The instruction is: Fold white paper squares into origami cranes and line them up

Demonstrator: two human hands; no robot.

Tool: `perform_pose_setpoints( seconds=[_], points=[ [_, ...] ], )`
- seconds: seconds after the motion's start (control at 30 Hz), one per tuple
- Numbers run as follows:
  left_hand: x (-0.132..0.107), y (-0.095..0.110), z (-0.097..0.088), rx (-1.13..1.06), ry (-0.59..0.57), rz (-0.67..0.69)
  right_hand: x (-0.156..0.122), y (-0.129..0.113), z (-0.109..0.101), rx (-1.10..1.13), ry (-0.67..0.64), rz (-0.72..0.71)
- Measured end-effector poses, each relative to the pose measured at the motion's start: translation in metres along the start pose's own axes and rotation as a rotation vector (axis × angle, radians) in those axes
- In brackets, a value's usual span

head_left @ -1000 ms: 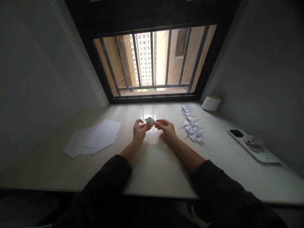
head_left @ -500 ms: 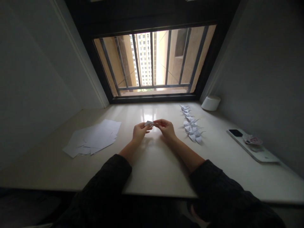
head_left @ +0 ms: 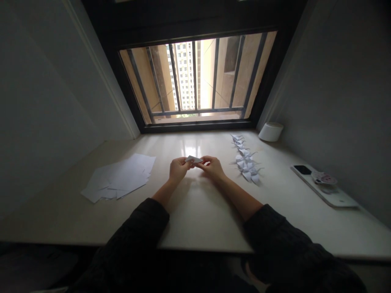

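Observation:
A small folded piece of white paper (head_left: 193,159) is held up between my two hands, over the middle of the counter. My left hand (head_left: 179,168) pinches its left end between thumb and fingers. At its right end, the fingertips of my right hand (head_left: 213,167) are closed on the paper. The exact folds are too small to make out. To the right of my right hand, several folded paper cranes (head_left: 247,165) stand in a row running toward the window. A loose stack of white paper sheets (head_left: 128,175) lies left of my left hand.
Both forearms rest above a pale counter (head_left: 201,228) below a barred window (head_left: 198,81). A white phone (head_left: 339,198) with a round grip on its back lies at the right. Near the window's right corner sits a white rounded object (head_left: 271,132).
The paper now lies flatter and wider between my hands. My right fingers have shifted slightly along its right side; my left hand has barely moved.

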State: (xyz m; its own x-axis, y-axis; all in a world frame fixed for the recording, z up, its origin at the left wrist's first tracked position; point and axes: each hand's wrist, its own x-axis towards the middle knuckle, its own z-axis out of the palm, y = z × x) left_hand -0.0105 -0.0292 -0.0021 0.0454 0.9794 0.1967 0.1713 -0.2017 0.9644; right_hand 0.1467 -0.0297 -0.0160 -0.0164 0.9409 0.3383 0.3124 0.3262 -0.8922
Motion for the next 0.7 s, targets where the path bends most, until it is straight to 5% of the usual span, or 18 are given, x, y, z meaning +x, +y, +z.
perform_pose_setpoints(
  seconds=[0.5, 0.7],
  points=[
    [0.0048, -0.0011, -0.0052, -0.163, -0.036, -0.144, 0.0050, 0.0060, -0.0029, 0.209, -0.129, 0.042],
    [0.0026, 0.0003, -0.0040, -0.141, -0.030, -0.106, 0.0052, 0.0065, -0.0013, 0.127, -0.036, 0.021]
  ],
)
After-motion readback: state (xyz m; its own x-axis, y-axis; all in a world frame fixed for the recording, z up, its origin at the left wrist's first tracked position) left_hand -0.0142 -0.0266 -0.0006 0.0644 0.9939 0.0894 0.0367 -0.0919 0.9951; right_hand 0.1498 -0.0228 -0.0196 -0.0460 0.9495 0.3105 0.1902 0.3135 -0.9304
